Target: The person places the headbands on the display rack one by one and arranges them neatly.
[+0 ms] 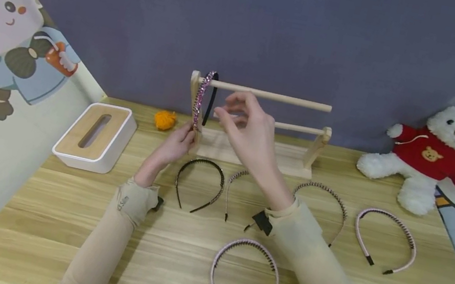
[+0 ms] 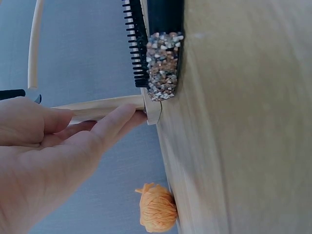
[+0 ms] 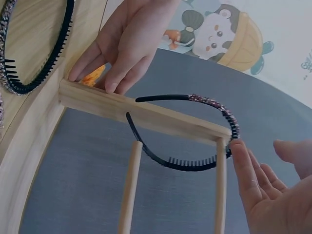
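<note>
A black headband with pink sparkling stones point(image 1: 201, 96) hangs over the upper rod of a wooden rack point(image 1: 263, 93), close to its left post. My left hand point(image 1: 177, 143) touches the outer side of that post point(image 2: 107, 105) low down near the base, fingers mostly straight. My right hand point(image 1: 250, 128) is raised in front of the rods. In the right wrist view, the index fingertip of this right hand point(image 3: 273, 190) meets the curved top of the hanging headband point(image 3: 195, 168), with the thumb held apart. Nothing is gripped by the right hand.
Below the rack lie a black headband point(image 1: 204, 161), two partly covered beaded headbands and a pink headband point(image 1: 414, 246). Another pink headband point(image 1: 213, 266) lies nearer. A tissue box point(image 1: 117, 148) and orange yarn ball point(image 1: 165, 120) stand left, a white teddy bear point(image 1: 429, 152) right.
</note>
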{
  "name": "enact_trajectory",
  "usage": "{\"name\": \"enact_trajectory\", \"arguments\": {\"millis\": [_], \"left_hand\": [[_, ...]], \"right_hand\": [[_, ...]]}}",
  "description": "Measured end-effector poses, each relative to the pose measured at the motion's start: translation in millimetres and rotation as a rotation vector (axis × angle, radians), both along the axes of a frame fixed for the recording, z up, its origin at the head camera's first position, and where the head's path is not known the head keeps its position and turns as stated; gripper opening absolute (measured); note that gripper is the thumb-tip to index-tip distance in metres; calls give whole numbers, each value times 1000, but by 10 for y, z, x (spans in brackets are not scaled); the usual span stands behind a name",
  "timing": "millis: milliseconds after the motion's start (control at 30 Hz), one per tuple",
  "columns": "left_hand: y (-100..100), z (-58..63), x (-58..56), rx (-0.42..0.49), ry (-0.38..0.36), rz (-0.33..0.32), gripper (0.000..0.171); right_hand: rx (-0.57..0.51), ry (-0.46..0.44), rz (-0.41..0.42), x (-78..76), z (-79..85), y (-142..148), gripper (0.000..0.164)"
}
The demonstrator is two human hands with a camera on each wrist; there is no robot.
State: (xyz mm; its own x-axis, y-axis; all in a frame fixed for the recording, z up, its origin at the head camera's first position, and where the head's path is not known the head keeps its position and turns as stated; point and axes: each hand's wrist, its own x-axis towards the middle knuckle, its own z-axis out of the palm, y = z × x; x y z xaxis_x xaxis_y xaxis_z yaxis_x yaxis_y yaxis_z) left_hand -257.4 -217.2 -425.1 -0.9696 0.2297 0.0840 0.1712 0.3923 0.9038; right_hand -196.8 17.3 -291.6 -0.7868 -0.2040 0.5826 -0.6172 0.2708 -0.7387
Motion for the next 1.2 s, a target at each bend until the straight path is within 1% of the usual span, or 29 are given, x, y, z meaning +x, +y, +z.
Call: {"name": "enact_trajectory", "arguments": {"millis": [133, 167, 200, 300, 333, 400, 433, 533, 567, 667, 833, 933, 1067, 1200], "left_hand": [[38, 80, 58, -4, 17, 7, 25], [60, 133, 94, -15, 16, 9, 24], [35, 77, 56, -5, 21, 2, 22], [19, 59, 35, -6, 16, -5, 19], [-7, 17, 0, 9, 19, -15, 19], [-3, 30, 1, 10, 6, -12, 22], [26, 98, 43, -5, -1, -4, 24], [65, 164, 83, -29, -19, 11, 29], [98, 220, 126, -52, -34, 25, 30], [125, 254, 158, -68, -40, 38, 31], [131, 249, 174, -62, -33, 40, 32], [122, 246, 172, -70, -37, 36, 35], [113, 247, 169, -78, -61, 22, 40], [101, 250, 165, -82, -70, 14, 42]], "right_hand": [[26, 5, 14, 116, 10, 73, 26], [32, 0, 20, 152, 14, 95, 26], [38, -7, 29, 184, 16, 117, 25], [52, -51, 53, 289, 13, 199, 25], [59, -70, 57, 324, 7, 231, 25], [77, -115, 62, 389, -13, 302, 26], [85, -136, 60, 422, -25, 340, 27], [114, -174, 53, 514, -73, 456, 28], [121, -179, 52, 539, -93, 494, 28], [122, -179, 54, 606, -152, 592, 26], [125, -209, 58, 693, -226, 705, 24], [158, -236, 37, 757, -267, 760, 25], [207, -248, 6, 854, -349, 848, 24], [254, -253, 8, 940, -430, 946, 25]]}}
